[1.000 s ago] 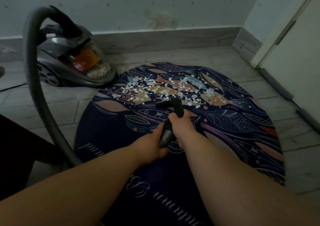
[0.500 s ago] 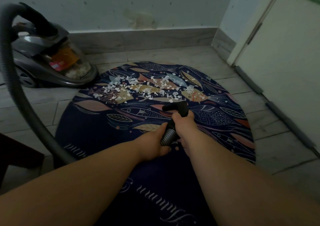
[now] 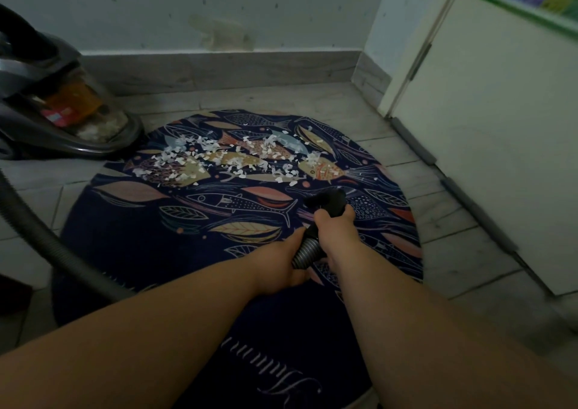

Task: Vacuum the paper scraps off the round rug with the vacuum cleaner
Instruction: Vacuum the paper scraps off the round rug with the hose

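Observation:
A round dark blue rug (image 3: 137, 233) with a fish and leaf pattern lies on the tiled floor. White paper scraps (image 3: 225, 158) are strewn in a band across its far part. My right hand (image 3: 336, 231) grips the black nozzle (image 3: 328, 200) of the vacuum hose, whose tip sits over the rug to the right of and nearer than the scraps. My left hand (image 3: 281, 263) holds the ribbed grey hose (image 3: 305, 252) just behind it. The grey canister vacuum cleaner (image 3: 53, 108) stands at the far left beside the rug.
The hose (image 3: 40, 236) loops along the left side over the floor. A wall with a skirting board (image 3: 237, 70) runs behind the rug. A white door (image 3: 500, 145) with a grey strip along its foot stands at the right.
The view has swung to the right, so the vacuum cleaner now sits at the left edge. My hands and the nozzle have moved right across the rug, away from the scraps.

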A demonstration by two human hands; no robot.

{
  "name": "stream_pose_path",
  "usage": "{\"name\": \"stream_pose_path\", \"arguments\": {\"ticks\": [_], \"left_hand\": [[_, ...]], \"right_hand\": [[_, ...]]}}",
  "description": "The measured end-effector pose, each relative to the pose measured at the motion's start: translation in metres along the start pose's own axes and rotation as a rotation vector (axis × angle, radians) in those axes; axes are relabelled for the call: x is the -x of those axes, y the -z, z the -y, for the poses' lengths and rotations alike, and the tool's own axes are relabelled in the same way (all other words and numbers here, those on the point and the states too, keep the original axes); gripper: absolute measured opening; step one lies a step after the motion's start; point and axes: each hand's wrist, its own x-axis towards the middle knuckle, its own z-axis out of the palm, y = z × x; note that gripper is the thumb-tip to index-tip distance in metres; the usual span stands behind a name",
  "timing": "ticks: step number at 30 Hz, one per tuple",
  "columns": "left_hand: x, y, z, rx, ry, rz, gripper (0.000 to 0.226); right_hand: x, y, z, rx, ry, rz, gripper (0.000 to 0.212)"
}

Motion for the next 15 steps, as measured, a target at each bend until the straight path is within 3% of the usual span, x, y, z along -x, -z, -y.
{"name": "stream_pose_path", "arguments": {"ticks": [15], "left_hand": [[-0.031, -0.009, -0.011, 0.019, 0.008, -0.02, 0.093]], "right_hand": [[-0.025, 0.022, -0.001, -0.028, 0.044, -0.017, 0.077]]}}
